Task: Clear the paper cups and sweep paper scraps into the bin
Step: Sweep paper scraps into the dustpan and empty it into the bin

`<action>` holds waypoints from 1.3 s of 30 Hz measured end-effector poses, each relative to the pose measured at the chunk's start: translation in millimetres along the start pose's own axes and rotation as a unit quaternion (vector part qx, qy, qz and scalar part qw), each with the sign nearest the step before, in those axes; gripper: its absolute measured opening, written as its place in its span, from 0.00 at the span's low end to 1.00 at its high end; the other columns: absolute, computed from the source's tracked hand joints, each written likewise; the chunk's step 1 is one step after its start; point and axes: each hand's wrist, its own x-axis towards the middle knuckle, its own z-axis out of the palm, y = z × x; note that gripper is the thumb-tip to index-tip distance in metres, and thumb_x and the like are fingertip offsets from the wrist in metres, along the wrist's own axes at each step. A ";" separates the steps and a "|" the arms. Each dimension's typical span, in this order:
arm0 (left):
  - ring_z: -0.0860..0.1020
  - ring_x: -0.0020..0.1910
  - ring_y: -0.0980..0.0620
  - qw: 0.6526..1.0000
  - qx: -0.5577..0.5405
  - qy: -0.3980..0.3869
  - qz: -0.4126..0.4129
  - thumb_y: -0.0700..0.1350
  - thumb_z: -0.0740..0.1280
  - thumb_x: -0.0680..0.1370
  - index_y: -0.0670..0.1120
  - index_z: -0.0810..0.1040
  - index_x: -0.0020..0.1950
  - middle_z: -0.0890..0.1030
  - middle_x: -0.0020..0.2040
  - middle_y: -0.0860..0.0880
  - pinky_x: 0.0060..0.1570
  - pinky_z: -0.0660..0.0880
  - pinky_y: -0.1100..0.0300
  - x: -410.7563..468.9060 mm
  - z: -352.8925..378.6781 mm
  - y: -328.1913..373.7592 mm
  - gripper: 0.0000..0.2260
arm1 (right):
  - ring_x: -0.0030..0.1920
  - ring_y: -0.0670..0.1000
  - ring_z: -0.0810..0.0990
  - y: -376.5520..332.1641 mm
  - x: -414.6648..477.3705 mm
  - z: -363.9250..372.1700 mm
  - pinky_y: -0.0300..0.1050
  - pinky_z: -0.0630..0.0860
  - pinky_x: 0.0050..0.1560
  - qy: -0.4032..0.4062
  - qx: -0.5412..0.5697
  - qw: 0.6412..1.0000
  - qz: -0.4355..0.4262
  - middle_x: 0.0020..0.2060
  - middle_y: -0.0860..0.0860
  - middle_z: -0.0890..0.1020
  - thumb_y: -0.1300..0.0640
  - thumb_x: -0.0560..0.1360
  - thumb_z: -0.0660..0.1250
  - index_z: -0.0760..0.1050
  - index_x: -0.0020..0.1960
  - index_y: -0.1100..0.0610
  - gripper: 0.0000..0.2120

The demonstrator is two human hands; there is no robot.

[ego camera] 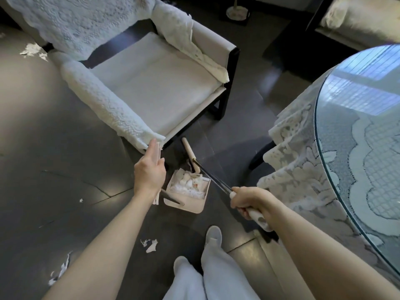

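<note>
My left hand (149,173) holds the flat cream upright handle of the dustpan (190,206). The fingers are closed round it, with the forefinger lying straight up along the handle towards the chair's padded arm. My right hand (251,201) is curled tight round the pale grip at the end of the broom (188,149). Its dark rod runs down and away from that hand to the cream head, which rests at the far edge of the pan.

The paper scraps (187,183) I am after lie heaped in the dustpan, on the floor between my two hands and a little beyond them. One scrap carries a reddish mark (too small for me to read). I can make out no other writing or label on the pan or broom.

More torn paper (152,246) lies on the dark tiled floor (65,169) near my feet, below my left forearm. Another torn strip (58,272) lies further left, and a whiter clump (33,50) sits far off beside the chair's back corner.

The chair (155,87), draped in white lace, stands just beyond the pan. To my right is the glass-topped desk (357,131) with its lace cloth hanging down.
</note>
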 end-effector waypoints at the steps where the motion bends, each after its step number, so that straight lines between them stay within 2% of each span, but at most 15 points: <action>1: 0.76 0.61 0.41 1.000 -0.001 -0.002 -0.004 0.35 0.67 0.77 0.49 0.65 0.76 0.79 0.63 0.42 0.59 0.67 0.64 2.0 -1.8 -0.6 0.28 | 0.36 0.51 0.74 0.9 -0.9 8.8 0.43 0.73 0.39 -0.007 -0.009 1.000 0.001 0.40 0.56 0.77 0.65 0.75 0.59 0.60 0.73 0.53 0.28; 2: 0.76 0.61 0.41 1.000 -0.004 -0.002 -0.007 0.35 0.67 0.77 0.50 0.65 0.76 0.79 0.63 0.42 0.58 0.66 0.65 2.2 -3.4 -1.8 0.28 | 0.35 0.49 0.75 2.9 -2.2 17.2 0.40 0.73 0.35 -0.015 -0.031 0.999 0.003 0.39 0.55 0.76 0.65 0.74 0.60 0.61 0.74 0.53 0.29; 5: 0.75 0.63 0.43 0.999 -0.031 0.000 -0.005 0.34 0.67 0.76 0.48 0.65 0.75 0.77 0.65 0.44 0.53 0.58 0.81 -8.2 -5.0 -7.5 0.28 | 0.30 0.48 0.75 10.8 -16.7 44.1 0.37 0.73 0.26 -0.026 -0.079 0.997 0.001 0.35 0.53 0.76 0.64 0.73 0.59 0.59 0.75 0.51 0.31; 7: 0.75 0.62 0.46 0.999 -0.050 0.003 0.014 0.33 0.67 0.76 0.49 0.67 0.75 0.78 0.65 0.45 0.50 0.56 0.85 -25.8 -7.2 -12.7 0.29 | 0.28 0.48 0.75 16.6 -30.2 63.2 0.38 0.73 0.27 -0.019 -0.104 0.994 -0.006 0.34 0.52 0.78 0.64 0.73 0.58 0.58 0.75 0.52 0.31; 9: 0.76 0.60 0.48 0.997 -0.055 0.015 0.043 0.32 0.67 0.74 0.49 0.68 0.74 0.79 0.63 0.44 0.51 0.58 0.83 -49.1 -15.4 -24.2 0.29 | 0.28 0.48 0.75 23.0 -46.7 81.4 0.41 0.75 0.31 0.004 -0.108 0.994 -0.015 0.33 0.52 0.77 0.62 0.73 0.57 0.58 0.75 0.52 0.31; 11: 0.77 0.60 0.45 0.997 -0.050 0.025 0.044 0.32 0.68 0.74 0.47 0.68 0.74 0.79 0.63 0.44 0.53 0.59 0.80 -76.3 -32.3 -42.1 0.29 | 0.28 0.49 0.74 31.8 -61.2 98.2 0.43 0.75 0.32 0.018 -0.073 0.997 -0.026 0.30 0.51 0.76 0.61 0.73 0.58 0.57 0.76 0.50 0.31; 15: 0.76 0.63 0.44 0.998 -0.038 0.032 0.043 0.33 0.68 0.75 0.47 0.68 0.74 0.77 0.66 0.46 0.56 0.58 0.79 -132.6 -81.3 -82.2 0.28 | 0.18 0.45 0.67 38.9 -83.2 128.0 0.37 0.68 0.23 -0.010 0.059 0.998 -0.014 0.19 0.49 0.71 0.61 0.76 0.59 0.64 0.67 0.47 0.21; 18: 0.75 0.64 0.46 0.998 -0.046 0.041 0.030 0.33 0.68 0.75 0.47 0.68 0.73 0.76 0.66 0.47 0.56 0.57 0.83 -163.3 -114.4 -104.2 0.27 | 0.17 0.45 0.65 35.3 -92.2 148.5 0.35 0.66 0.21 -0.021 0.096 0.995 -0.008 0.18 0.49 0.69 0.62 0.77 0.58 0.65 0.60 0.45 0.16; 22: 0.76 0.63 0.45 0.997 -0.038 0.070 0.005 0.33 0.68 0.75 0.46 0.69 0.73 0.77 0.65 0.46 0.55 0.58 0.82 -196.2 -145.3 -124.5 0.28 | 0.18 0.45 0.64 32.3 -100.3 169.3 0.34 0.64 0.20 -0.043 0.106 0.993 -0.011 0.18 0.49 0.68 0.63 0.78 0.58 0.67 0.62 0.49 0.15; 27: 0.78 0.61 0.44 0.991 -0.041 0.124 -0.023 0.32 0.69 0.74 0.46 0.70 0.72 0.78 0.64 0.44 0.53 0.57 0.85 -228.8 -165.0 -145.5 0.27 | 0.20 0.45 0.67 21.6 -112.2 186.1 0.37 0.68 0.23 -0.039 0.021 0.999 -0.007 0.20 0.50 0.71 0.61 0.78 0.61 0.66 0.60 0.49 0.13; 30: 0.80 0.54 0.41 0.990 -0.028 0.134 -0.033 0.32 0.69 0.73 0.45 0.71 0.72 0.81 0.59 0.41 0.51 0.63 0.76 -243.8 -170.1 -148.9 0.27 | 0.20 0.45 0.68 7.2 -119.0 196.7 0.37 0.70 0.24 -0.044 -0.036 0.998 -0.024 0.20 0.50 0.72 0.61 0.78 0.62 0.64 0.59 0.48 0.14; 33: 0.81 0.53 0.40 0.983 -0.031 0.171 -0.066 0.32 0.69 0.74 0.45 0.70 0.72 0.81 0.59 0.42 0.49 0.65 0.71 -253.9 -175.9 -149.7 0.27 | 0.22 0.46 0.69 -17.4 -122.5 197.3 0.39 0.71 0.26 -0.059 -0.101 0.992 -0.057 0.22 0.51 0.73 0.60 0.77 0.63 0.68 0.61 0.54 0.13; 35: 0.80 0.55 0.41 0.975 -0.034 0.199 -0.088 0.33 0.69 0.74 0.45 0.70 0.72 0.80 0.60 0.43 0.51 0.65 0.71 -260.4 -177.9 -149.6 0.27 | 0.22 0.47 0.69 -36.9 -124.1 192.9 0.40 0.71 0.27 -0.062 -0.139 0.985 -0.080 0.23 0.51 0.73 0.60 0.77 0.63 0.69 0.63 0.54 0.15; 39: 0.76 0.63 0.44 0.957 -0.050 0.257 -0.129 0.33 0.68 0.75 0.46 0.67 0.74 0.76 0.66 0.46 0.55 0.60 0.79 -279.8 -173.8 -138.5 0.28 | 0.20 0.47 0.68 -67.4 -129.0 176.5 0.37 0.68 0.22 -0.071 -0.210 0.967 -0.130 0.28 0.54 0.71 0.63 0.78 0.62 0.69 0.64 0.58 0.15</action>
